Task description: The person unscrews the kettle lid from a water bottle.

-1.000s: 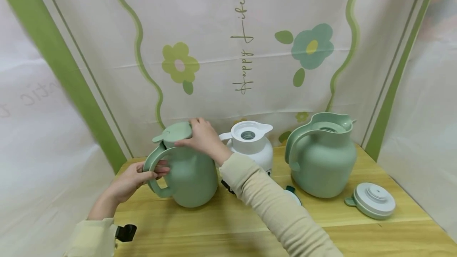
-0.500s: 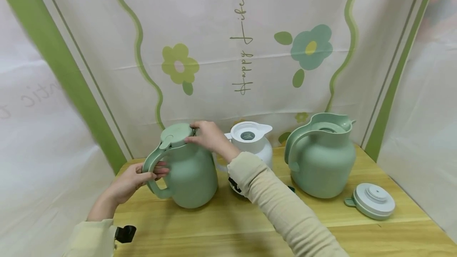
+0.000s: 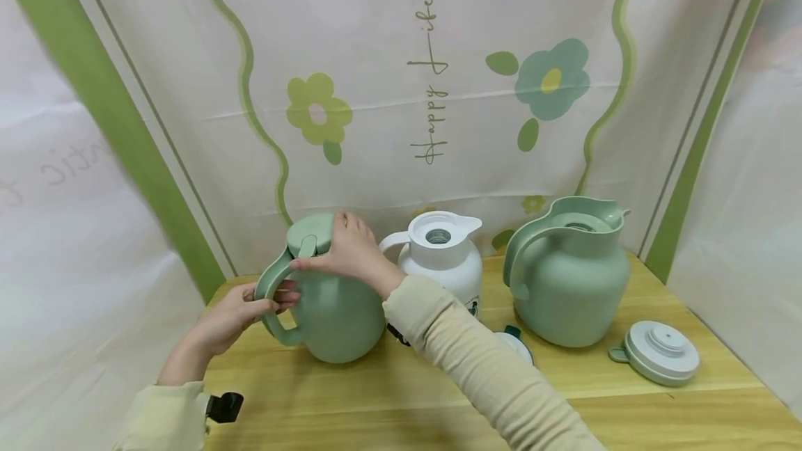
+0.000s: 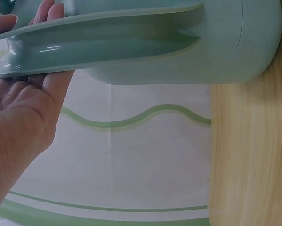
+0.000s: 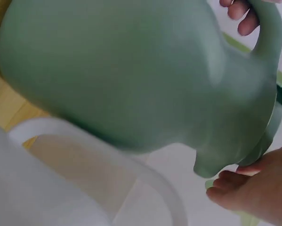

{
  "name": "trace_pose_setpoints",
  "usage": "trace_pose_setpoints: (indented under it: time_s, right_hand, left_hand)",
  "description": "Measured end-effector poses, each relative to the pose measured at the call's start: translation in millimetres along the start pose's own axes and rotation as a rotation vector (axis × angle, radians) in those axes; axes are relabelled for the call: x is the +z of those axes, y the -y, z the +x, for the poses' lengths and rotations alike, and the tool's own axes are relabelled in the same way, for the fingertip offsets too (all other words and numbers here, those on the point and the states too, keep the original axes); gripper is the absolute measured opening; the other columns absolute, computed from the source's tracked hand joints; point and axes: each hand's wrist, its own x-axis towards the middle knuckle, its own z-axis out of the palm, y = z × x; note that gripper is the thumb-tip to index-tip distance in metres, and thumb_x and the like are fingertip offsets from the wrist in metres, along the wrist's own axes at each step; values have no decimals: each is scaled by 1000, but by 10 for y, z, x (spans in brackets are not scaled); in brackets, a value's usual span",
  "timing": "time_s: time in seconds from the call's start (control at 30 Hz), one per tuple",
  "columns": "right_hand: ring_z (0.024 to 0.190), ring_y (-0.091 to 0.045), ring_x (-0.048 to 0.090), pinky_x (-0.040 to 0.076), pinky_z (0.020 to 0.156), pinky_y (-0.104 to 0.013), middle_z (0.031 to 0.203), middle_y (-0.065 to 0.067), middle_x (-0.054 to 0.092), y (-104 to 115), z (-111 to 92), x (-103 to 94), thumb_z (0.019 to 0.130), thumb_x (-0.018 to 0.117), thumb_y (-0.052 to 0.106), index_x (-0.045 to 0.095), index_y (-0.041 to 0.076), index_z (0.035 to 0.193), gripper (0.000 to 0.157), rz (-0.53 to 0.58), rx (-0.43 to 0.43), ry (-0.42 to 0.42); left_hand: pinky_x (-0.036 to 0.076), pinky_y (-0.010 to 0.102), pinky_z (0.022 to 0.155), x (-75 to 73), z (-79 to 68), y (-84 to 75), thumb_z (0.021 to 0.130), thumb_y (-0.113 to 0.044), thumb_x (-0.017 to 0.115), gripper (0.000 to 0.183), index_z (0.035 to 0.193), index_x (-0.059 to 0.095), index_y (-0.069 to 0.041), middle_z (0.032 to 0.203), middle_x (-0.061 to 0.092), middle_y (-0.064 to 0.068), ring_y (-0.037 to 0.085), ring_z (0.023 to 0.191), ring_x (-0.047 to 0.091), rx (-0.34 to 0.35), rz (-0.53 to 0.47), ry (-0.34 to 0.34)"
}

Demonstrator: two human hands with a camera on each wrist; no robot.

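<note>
On the left of the table stands a sage-green vacuum jug (image 3: 341,322). My left hand (image 3: 228,315) grips its handle (image 4: 117,44), fingers passing through the loop. A round green lid (image 3: 307,230) sits in the jug's mouth, its tab (image 3: 308,246) pointing toward the front, near the handle's top. My right hand (image 3: 347,246) holds the lid from the right, with the thumb reaching across the front beside the tab. In the right wrist view, the right fingers (image 5: 232,186) lie beside the spout and lid edge; part of that hand is cut off.
Right of the green jug stands a lidless white jug (image 3: 447,270), its handle close by. Farther right is a second lidless green jug (image 3: 570,291). A grey-white lid (image 3: 663,352) lies at the right; another lid (image 3: 515,344) is partly behind my right sleeve. A printed curtain (image 3: 376,179) hangs behind.
The lid has turned, its tab swinging from the left to the front. My right hand moved rightward round the lid, then back left over it. My left hand keeps its grip.
</note>
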Motion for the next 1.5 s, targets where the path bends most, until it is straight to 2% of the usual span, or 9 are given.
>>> trace_pose_setpoints:
  time_s: [0.17, 0.33, 0.67, 0.87, 1.0, 1.1, 1.17, 1.33, 1.5]
  right_hand:
    - [138, -29, 36, 37, 112, -40, 152, -17, 31, -5, -23, -51, 76, 68, 63, 27, 3, 149, 103, 31, -11, -2]
    - [135, -30, 38, 42, 107, -42, 150, -17, 33, -85, -31, -109, 79, 70, 54, 36, 8, 146, 88, 78, -53, 6]
    - [132, -28, 40, 41, 106, -44, 144, -11, 41, -264, -26, -187, 85, 65, 46, 46, 19, 142, 66, 104, -120, 36]
    - [134, -30, 43, 39, 110, -44, 145, -14, 45, -305, -12, -217, 91, 59, 27, 51, 12, 138, 51, 94, -206, 19]
    - [137, -28, 42, 36, 113, -39, 146, -14, 46, -291, -2, -232, 90, 54, 15, 48, 4, 139, 51, 102, -219, 24]
    - [138, -27, 41, 35, 114, -38, 147, -13, 44, -247, 2, -223, 92, 54, 21, 45, 3, 141, 53, 84, -203, 37]
    - [137, -27, 43, 36, 113, -38, 147, -13, 45, -202, 2, -205, 93, 56, 32, 44, 3, 142, 58, 58, -179, 27]
    - [129, -26, 50, 40, 109, -39, 141, -8, 52, -64, 3, -102, 86, 59, 58, 48, 6, 139, 74, -66, -95, -65]
    - [121, -24, 54, 42, 105, -37, 132, -7, 56, 48, -8, -17, 81, 57, 69, 50, 8, 134, 81, -169, -20, -137]
  left_hand:
    - [46, 14, 91, 2, 13, -12, 95, -5, 46, 45, 132, 39, 21, 112, 69, -15, 0, 108, 63, 12, 8, -3]
    - [46, 14, 90, -9, 6, -5, 96, -5, 46, 46, 134, 39, 19, 112, 69, -15, 0, 108, 63, -2, 9, 2]
    - [46, 14, 90, -12, 1, 16, 97, -6, 46, 47, 135, 37, 19, 113, 68, -15, 0, 108, 62, -15, 13, -1]
    - [46, 14, 90, -15, 0, 18, 97, -6, 46, 47, 135, 37, 19, 113, 68, -15, 1, 109, 62, -7, 16, -1]
    - [47, 14, 90, -15, -2, 16, 97, -6, 46, 47, 135, 36, 20, 114, 68, -15, 0, 109, 62, 3, 5, 12]
    - [46, 14, 91, -17, -9, 19, 97, -6, 46, 47, 135, 36, 20, 114, 68, -15, 1, 110, 62, 9, 1, 18]
    - [46, 14, 91, -21, -11, 23, 97, -6, 45, 46, 135, 36, 19, 115, 68, -15, 1, 110, 62, 10, 1, 21]
    - [45, 13, 91, -23, -17, 20, 98, -7, 46, 47, 135, 36, 19, 115, 68, -15, -1, 110, 62, 3, 1, 19]
    - [44, 12, 92, -7, -13, 3, 97, -9, 48, 49, 136, 37, 18, 115, 68, -15, -2, 109, 61, -24, 11, 0]
